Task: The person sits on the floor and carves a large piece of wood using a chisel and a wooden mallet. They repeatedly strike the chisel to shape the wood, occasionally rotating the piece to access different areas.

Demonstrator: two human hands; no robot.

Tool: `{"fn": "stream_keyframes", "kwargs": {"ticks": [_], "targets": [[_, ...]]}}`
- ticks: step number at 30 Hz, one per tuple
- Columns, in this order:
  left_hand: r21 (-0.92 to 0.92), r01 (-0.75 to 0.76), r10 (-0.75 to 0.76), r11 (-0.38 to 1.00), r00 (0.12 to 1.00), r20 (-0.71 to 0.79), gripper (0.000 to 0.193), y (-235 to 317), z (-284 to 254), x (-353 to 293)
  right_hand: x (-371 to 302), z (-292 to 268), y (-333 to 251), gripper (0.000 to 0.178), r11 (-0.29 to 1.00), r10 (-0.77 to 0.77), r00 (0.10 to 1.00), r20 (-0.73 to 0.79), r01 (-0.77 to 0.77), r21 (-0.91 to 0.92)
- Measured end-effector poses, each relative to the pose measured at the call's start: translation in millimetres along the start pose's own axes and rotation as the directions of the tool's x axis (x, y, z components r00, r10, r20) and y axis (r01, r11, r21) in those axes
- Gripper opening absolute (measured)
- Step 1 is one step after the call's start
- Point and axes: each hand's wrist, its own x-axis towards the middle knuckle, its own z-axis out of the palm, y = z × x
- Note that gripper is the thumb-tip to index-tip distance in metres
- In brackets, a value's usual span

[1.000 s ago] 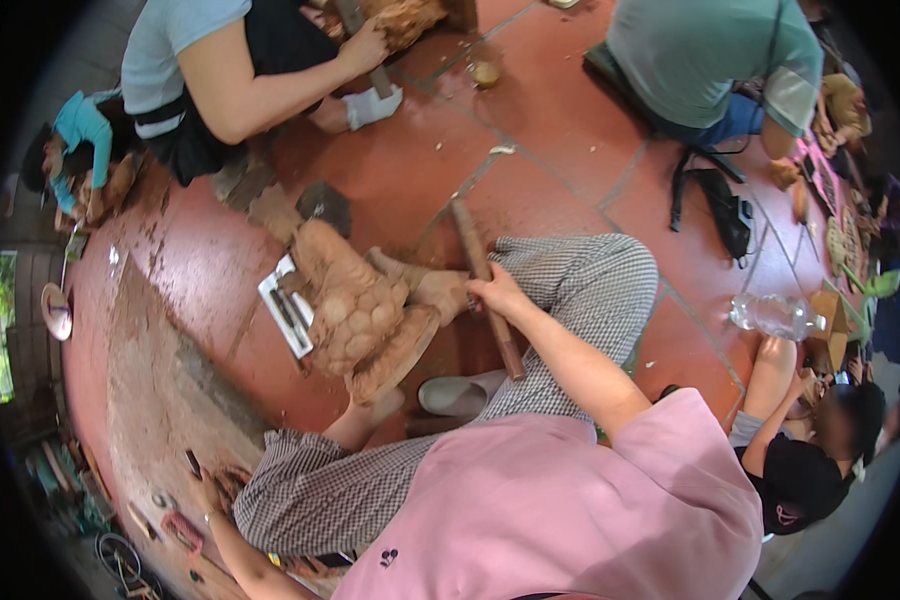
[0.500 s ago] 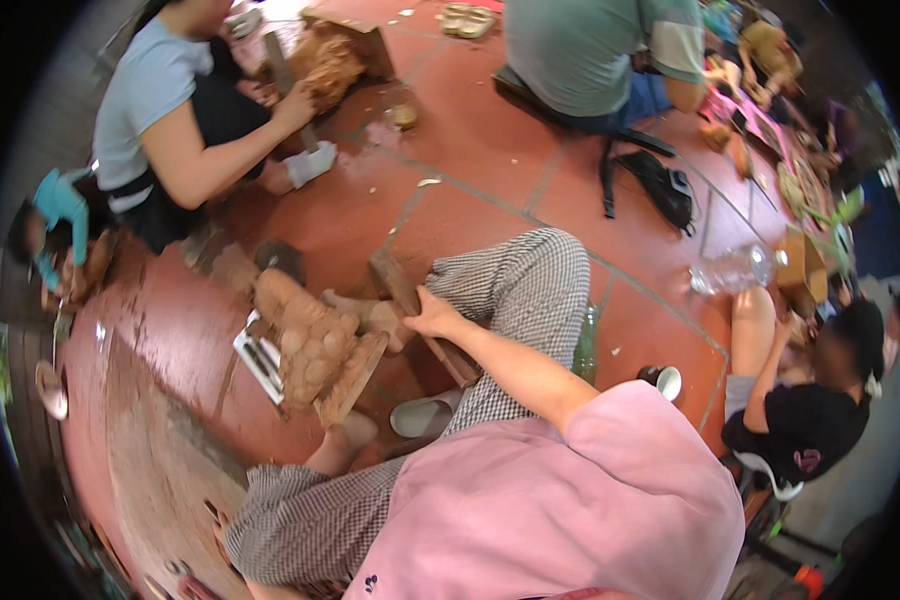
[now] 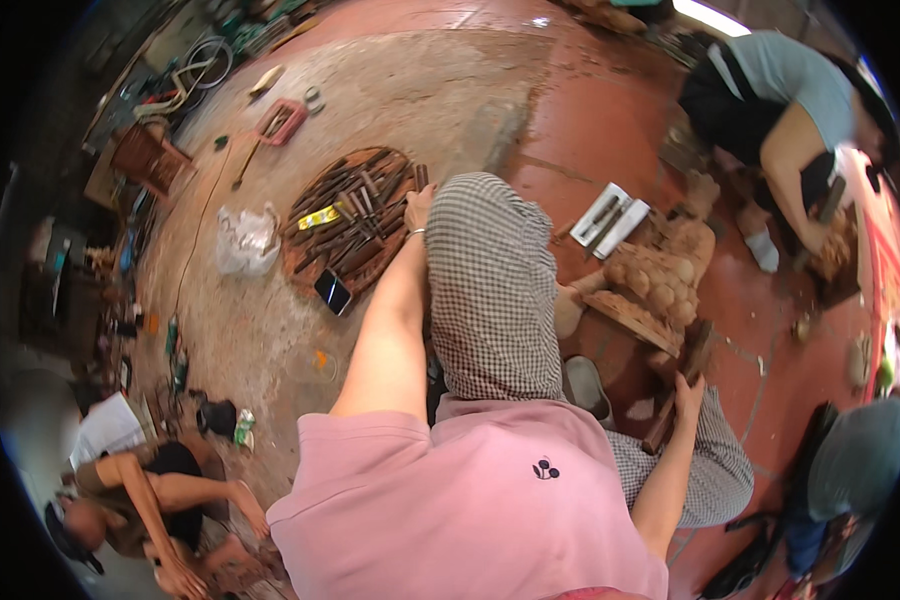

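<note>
At the right rim of the round tray (image 3: pixel 306 277), your left hand (image 3: pixel 420 208) is beside a dark tool (image 3: pixel 421 176), whose long axis points almost straight away from you. Your knee (image 3: pixel 485 270) covers a part of this hand, so I cannot tell if the fingers are closed on the tool. The chisels (image 3: pixel 365 210) lie inside the tray, to the left of this hand, and many of them slant from near left to far right.

Your right hand (image 3: pixel 687 395) is well apart from the tray, and it is clenched around a wooden bar (image 3: pixel 701 350). The bar also slants from near left to far right. Ahead of this hand and a little to the left, the carving (image 3: pixel 662 285) lies on the red tiled floor (image 3: pixel 575 110), so the right hand is the nearer one. Its flat base faces the near left, and its long axis goes toward the far right.
</note>
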Motion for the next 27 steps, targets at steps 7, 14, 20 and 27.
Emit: {"fn": "stream_keyframes", "kwargs": {"ticks": [7, 14, 20, 27], "targets": [[-0.226, 0.479, -0.506, 0.848, 0.859, -0.080, 0.048, 42.1, -19.8, -3.0, 35.3, -25.6, 25.8, 0.084, 0.996, -0.069, 0.998, -0.003, 0.069, 0.047], [-0.288, 0.745, -0.789, 0.602, 0.610, -0.069, 0.039, -34.8, -41.4, -1.9, 23.8, -9.1, 18.2, 0.075, 0.994, -0.106, 0.994, 0.039, 0.105, 0.024], [-0.253, 0.759, -0.787, 0.600, 0.617, -0.016, 0.037, -65.9, -29.0, 16.0, 0.2, 3.6, -9.3, 0.073, 0.996, -0.087, 0.996, -0.009, 0.086, -0.015], [0.111, 0.628, -0.563, 0.770, 0.751, -0.345, 0.040, -36.5, -18.9, 28.0, 31.0, -8.5, 26.2, 0.075, 0.977, -0.211, 0.978, 0.011, 0.211, -0.038]]}}
